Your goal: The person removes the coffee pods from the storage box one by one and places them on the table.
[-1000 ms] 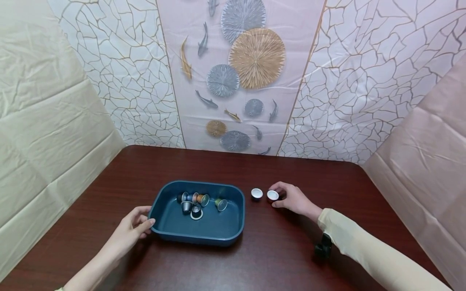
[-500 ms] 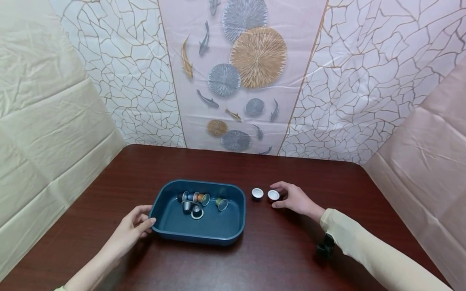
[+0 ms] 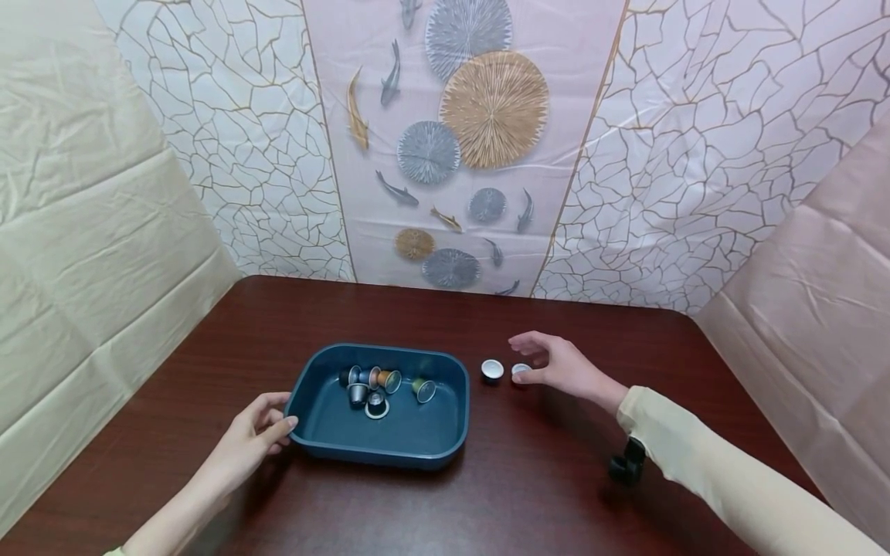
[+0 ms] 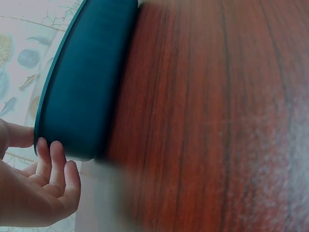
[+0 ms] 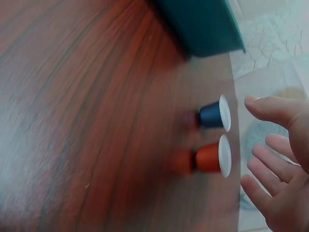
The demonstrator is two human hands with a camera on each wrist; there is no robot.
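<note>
My left hand [image 3: 253, 436] pinches the left end of a dark blue rectangular tray [image 3: 375, 457], thumb over the rim and fingers against the outer wall, as the left wrist view [image 4: 46, 186] also shows. Several coffee capsules lie in the tray, among them an orange one [image 3: 388, 381], a green one [image 3: 422, 391] and a silver one [image 3: 358, 395]. Right of the tray, a blue capsule [image 5: 211, 116] and a red capsule [image 5: 208, 158] stand on the table, white lids up. Over the red one hovers my right hand [image 3: 566, 369], fingers spread, holding nothing and partly covering that capsule in the head view.
The dark red-brown wooden table [image 3: 514, 502] carries the tray and capsules. A patterned cloth [image 3: 459, 216] hangs along its back edge, with pale cloth walls on either side. A small black device [image 3: 628, 462] sits at the right wrist.
My right hand has let its fingers off the red capsule and risen above it. The capsule stays upright on the table. The left hand and tray look the same.
</note>
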